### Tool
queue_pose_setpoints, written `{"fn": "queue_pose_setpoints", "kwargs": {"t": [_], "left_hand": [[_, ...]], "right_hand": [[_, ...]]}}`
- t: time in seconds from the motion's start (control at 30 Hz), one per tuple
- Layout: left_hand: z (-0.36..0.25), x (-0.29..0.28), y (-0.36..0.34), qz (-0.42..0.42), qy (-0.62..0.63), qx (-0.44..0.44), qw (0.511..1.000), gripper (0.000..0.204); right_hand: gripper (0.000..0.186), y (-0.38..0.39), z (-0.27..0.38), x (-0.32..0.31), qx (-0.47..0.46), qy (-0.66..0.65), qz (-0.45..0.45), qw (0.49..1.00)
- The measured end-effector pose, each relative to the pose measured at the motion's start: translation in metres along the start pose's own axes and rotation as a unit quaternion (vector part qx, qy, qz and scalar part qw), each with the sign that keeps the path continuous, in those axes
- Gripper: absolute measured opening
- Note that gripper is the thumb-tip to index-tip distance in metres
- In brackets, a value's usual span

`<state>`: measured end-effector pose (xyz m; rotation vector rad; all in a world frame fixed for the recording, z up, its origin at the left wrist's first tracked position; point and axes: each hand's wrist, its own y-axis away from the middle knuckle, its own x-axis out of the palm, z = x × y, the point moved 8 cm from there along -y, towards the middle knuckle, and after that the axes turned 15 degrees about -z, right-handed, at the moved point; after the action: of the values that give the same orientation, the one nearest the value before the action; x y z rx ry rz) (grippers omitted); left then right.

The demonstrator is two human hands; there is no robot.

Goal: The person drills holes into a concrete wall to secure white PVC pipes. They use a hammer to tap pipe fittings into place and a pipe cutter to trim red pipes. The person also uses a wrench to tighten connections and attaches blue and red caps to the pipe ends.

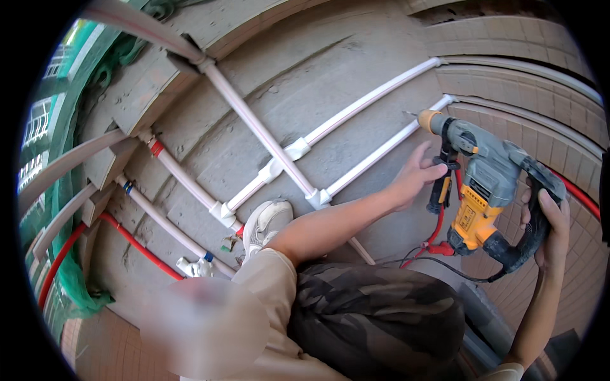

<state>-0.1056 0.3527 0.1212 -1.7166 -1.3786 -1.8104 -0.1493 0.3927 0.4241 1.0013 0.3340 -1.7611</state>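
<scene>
Right of the white pipe run, above the person's bent leg, the grey-and-yellow rotary hammer [486, 159] is held up clear of the floor. Its rear handle [540, 225] is wrapped by the right grip [551, 232], the fingers closed round the black loop, so that most of the weight is probably borne there. At the front of the hammer, the left grip [418, 176] is held loosely open with fingers spread, next to the side handle [436, 198]; whether that handle is touched cannot be told. Two-handed steadying seems to be allowed for by this placing.

From the nose of the hammer, the bit [410, 113] is pointed left, toward the pipes, and no surface appears to be met by it. Below the hammer, a black cord [469, 277] is left hanging in a slack loop, presumably so that the tool is not tugged.

Farther left of the hammer, white pipes [372, 101] are laid along grey concrete and joined by fittings, likely kept close to it for support. Beyond these, at the far left, green netting [79, 273] is hung, perhaps as a screen.
</scene>
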Motion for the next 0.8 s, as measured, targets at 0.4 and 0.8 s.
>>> {"fn": "queue_pose_setpoints", "kwargs": {"t": [0.4,0.8], "left_hand": [[-0.002,0.072,-0.057,0.096,-0.1,0.021,0.99,0.032],[-0.03,0.084,-0.112,0.037,-0.088,-0.019,0.995,0.027]], "right_hand": [[0.022,-0.021,-0.004,-0.041,-0.048,0.017,-0.117,0.992],[0.025,-0.107,-0.001,-0.033,-0.028,0.073,-0.092,0.993]]}}
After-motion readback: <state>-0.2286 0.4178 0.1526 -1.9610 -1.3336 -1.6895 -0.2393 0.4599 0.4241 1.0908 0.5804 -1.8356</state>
